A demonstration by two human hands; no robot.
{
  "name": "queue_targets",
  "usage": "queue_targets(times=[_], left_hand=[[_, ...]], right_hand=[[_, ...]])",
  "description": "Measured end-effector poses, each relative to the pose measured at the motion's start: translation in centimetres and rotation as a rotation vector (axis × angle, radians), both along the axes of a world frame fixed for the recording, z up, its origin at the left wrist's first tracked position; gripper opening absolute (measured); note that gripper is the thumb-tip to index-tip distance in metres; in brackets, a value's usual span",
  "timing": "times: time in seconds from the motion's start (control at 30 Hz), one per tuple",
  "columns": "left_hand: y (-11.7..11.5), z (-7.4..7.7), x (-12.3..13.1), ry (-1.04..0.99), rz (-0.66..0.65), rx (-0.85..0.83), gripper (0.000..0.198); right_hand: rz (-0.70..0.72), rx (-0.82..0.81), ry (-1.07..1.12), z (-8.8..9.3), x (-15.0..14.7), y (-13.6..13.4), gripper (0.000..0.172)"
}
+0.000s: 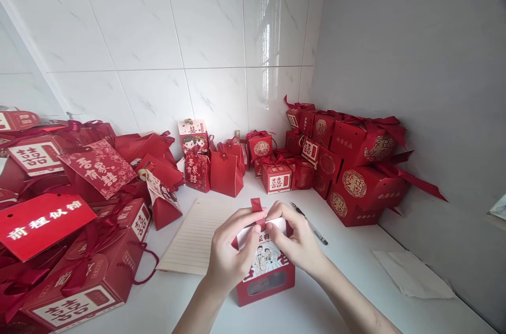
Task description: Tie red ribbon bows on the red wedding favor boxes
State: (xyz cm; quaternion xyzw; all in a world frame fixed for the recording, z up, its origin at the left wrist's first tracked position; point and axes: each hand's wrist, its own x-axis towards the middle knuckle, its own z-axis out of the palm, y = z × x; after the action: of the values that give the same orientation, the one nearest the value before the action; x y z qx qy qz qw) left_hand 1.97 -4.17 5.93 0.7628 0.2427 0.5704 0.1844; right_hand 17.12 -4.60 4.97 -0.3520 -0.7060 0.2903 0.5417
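A red and white candy box stands on the white table in front of me, with a printed couple on its front and a clear window low down. From its top a red ribbon sticks up. My left hand is closed around the left of the box's top, pinching the ribbon between thumb and fingers. On the other side my right hand is closed too, its thumb and fingertips meeting at the ribbon close to my left thumb. The fingers partly cover the ribbon and the top of the box.
A lined notebook lies to the left, and a pen to the right. Red boxes crowd the left side. More stacked boxes line the right wall. Small red bags stand behind. White tissue lies at right.
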Motion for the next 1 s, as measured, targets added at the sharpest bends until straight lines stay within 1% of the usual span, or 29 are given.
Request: queue_targets(times=[0.3,0.4,0.6,0.77,1.0], left_hand=[[-0.04,-0.17,0.21,-0.001,0.055,0.016,0.02],[-0.07,-0.11,0.12,0.002,0.035,0.017,0.022],[-0.08,-0.12,-0.19,0.027,-0.044,-0.01,0.03],[0.04,-0.27,-0.19,0.019,-0.056,-0.018,0.032],[-0.09,-0.07,-0.09,0.001,-0.062,-0.007,0.029]], right_hand=[[0.008,0.001,0.004,0.13,0.02,0.04,0.014],[0.018,0.0,0.007,0.09,0.08,0.08,0.015],[0.012,0.016,0.001,0.02,0.1,0.12,0.017],[0.018,0.0,0.011,-0.11,0.15,0.11,0.015],[0.004,-0.007,0.007,0.06,0.06,0.15,0.013]])
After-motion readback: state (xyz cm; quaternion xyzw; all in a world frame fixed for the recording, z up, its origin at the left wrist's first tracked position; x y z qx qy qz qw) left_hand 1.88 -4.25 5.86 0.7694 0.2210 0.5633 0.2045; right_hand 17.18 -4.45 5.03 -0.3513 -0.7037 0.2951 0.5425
